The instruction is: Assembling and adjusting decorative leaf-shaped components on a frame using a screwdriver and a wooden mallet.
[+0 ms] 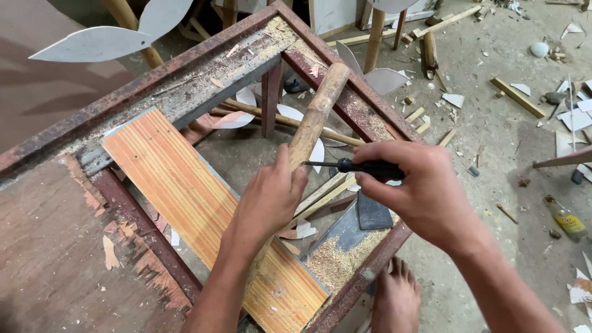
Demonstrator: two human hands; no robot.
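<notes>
Left hand point(268, 200) clamped on wooden stick point(316, 115) over rusty metal frame point(364, 277). Right hand point(425, 191) grips black-handled awl point(364, 168), tip touching stick. Small yellow bottle point(568, 220) lies on floor (contents unclear).

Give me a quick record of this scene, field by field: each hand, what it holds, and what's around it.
Left hand: grips wooden stick
Right hand: holds black-handled tool, tip at the stick
Support: rusty metal frame
On frame: orange striped board
Corner: sawdust
Floor: wood scraps, bare foot
</notes>
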